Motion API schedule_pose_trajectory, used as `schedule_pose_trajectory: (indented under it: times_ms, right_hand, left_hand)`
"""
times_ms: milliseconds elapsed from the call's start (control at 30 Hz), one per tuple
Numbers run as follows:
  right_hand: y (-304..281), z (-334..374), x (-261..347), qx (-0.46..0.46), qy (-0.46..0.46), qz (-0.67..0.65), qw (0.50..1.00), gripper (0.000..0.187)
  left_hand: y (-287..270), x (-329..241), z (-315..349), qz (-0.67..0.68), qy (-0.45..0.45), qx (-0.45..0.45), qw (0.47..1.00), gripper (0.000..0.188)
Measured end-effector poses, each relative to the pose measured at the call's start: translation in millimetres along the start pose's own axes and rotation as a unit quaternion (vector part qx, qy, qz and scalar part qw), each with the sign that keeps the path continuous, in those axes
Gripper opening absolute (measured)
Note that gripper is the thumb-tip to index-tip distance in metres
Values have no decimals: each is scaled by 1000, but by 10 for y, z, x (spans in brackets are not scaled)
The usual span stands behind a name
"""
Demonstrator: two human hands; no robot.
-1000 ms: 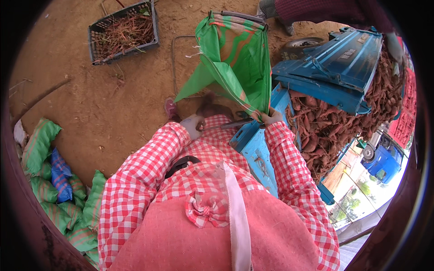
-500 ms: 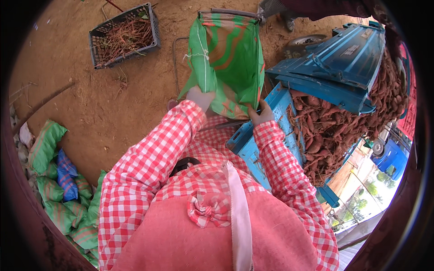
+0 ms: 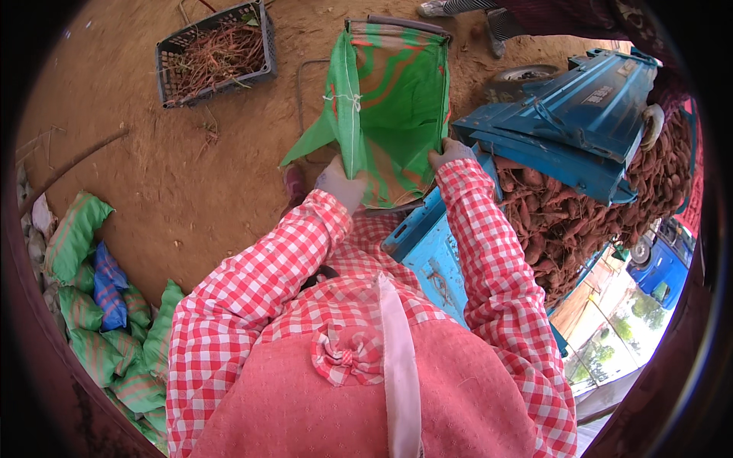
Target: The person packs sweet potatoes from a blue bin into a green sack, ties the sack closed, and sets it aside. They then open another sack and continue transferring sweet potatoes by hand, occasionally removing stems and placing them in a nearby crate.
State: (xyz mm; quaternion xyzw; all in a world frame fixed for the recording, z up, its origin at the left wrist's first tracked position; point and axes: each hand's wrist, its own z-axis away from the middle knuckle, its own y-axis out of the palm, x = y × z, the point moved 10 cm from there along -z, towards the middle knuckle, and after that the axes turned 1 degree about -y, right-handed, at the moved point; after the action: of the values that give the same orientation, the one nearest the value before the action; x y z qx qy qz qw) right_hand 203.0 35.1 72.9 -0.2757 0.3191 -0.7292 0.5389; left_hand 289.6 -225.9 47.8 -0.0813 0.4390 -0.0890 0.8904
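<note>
Over brown earth (image 3: 164, 187), a green sack (image 3: 393, 114) is held by its edges, clamped in the grip of the left hand (image 3: 341, 185) and right hand (image 3: 450, 154).

Creased plastic sack (image 3: 397, 133), painted metal panel (image 3: 584, 114)

Ahead and left of my left hand (image 3: 341, 183), the brown dirt ground (image 3: 191, 175) bears a dark plastic crate (image 3: 269, 46); left and nearer me lie piled green woven sacks (image 3: 80, 233). Right of my right hand (image 3: 450, 153), a blue cargo bed (image 3: 439, 271) carries heaped sweet potatoes (image 3: 561, 233).
</note>
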Motion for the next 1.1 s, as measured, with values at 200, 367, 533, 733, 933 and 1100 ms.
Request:
schedule_pose_trajectory:
  times_ms: [200,367,533,733,933,1100]
  right_hand:
    - [120,90,-552,-1,42,-29,999,57]
    - [533,66,-685,92,53,-106,989,62]
    - [894,87,-754,116,83,-201,969,59]
    - [1186,415,-789,237,188,-292,907,42]
    - [1270,474,-745,213,207,-408,863,38]
    - [1341,469,-818,175,246,-489,818,34]
  left_hand:
    - [-237,182,-36,50,-26,-8,998,46]
    - [-291,248,-10,12,-69,23,997,48]
    - [-402,362,-8,-35,-62,3,997,48]
    - [-77,1015,-10,-89,-126,191,969,53]
    - [133,1308,26,-16,-185,276,943,61]
    - [346,1416,42,98,-174,325,924,48]
